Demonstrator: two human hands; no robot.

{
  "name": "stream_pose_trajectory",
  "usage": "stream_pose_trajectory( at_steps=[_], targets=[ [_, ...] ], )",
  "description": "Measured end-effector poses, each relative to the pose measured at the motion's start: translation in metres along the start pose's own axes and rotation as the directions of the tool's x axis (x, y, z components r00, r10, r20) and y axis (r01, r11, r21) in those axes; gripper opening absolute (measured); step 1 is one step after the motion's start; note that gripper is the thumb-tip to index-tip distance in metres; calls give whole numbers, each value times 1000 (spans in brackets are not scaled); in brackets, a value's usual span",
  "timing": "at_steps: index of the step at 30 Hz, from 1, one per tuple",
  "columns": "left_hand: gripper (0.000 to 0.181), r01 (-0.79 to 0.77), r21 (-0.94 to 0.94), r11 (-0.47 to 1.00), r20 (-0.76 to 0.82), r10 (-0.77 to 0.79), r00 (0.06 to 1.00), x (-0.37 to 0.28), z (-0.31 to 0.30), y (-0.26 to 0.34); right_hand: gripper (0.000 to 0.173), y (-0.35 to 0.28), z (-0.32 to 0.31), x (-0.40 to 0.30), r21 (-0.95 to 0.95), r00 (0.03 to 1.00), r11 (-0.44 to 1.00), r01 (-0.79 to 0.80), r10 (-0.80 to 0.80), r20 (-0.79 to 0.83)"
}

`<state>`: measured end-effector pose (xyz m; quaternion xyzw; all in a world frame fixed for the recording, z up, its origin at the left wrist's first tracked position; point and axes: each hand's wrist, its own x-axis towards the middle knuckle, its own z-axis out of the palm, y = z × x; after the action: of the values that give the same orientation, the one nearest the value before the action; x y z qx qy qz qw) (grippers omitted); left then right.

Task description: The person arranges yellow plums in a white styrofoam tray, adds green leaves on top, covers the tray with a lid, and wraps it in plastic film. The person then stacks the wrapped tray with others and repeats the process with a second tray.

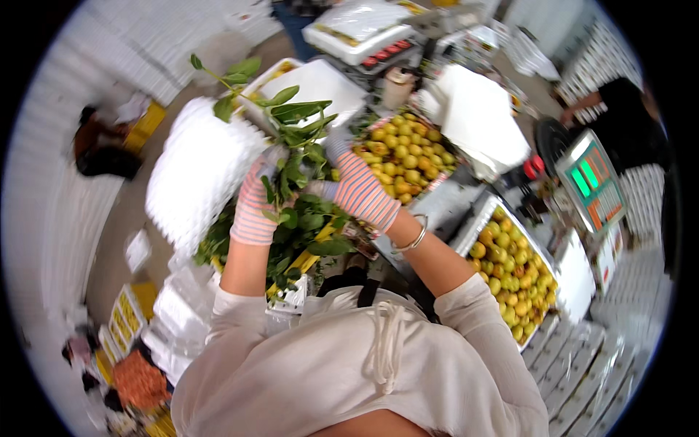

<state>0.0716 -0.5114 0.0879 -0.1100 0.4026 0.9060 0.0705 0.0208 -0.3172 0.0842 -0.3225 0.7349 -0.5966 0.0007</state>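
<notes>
Striped knit gloves cover both of my hands. My left hand [261,191] is closed around leafy green stems [292,164], which rise above the fingers towards the upper left. My right hand [357,183] is at the right side of the same stems, its fingers against the leaves; whether it grips them cannot be told. Below the hands lies a pile of leafy branches [311,218] in a yellow crate [314,246]. Just right of my right hand is a box of yellow-green round fruit [407,153]. A white foam box of similar fruit [510,273] lies beyond my right forearm.
White foam netting [202,169] is heaped at the left. A digital scale display [592,180] stands at the right, near a person in black [622,120]. White sheets [480,120] lie behind the fruit. Another person [101,145] crouches at the far left by a yellow crate [144,128].
</notes>
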Motion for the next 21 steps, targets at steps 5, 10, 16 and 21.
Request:
stream_pose_trajectory(
  at_steps=[5,10,16,21],
  targets=[
    [31,72,204,976,162,-106,981,15,87,-73,42,-38,-101,-98,-425,988,892,-153,139,-63],
    [36,-115,569,814,563,-284,776,-19,228,-170,20,-106,-243,-224,-960,964,233,-156,247,-97],
    [63,-747,663,-60,674,-388,629,-13,259,-299,43,-54,-301,-343,-927,682,11,-375,680,-268],
    [24,-737,675,28,693,-366,621,-23,235,-275,51,-46,-329,-407,-758,681,6,-652,445,-582]
  ],
)
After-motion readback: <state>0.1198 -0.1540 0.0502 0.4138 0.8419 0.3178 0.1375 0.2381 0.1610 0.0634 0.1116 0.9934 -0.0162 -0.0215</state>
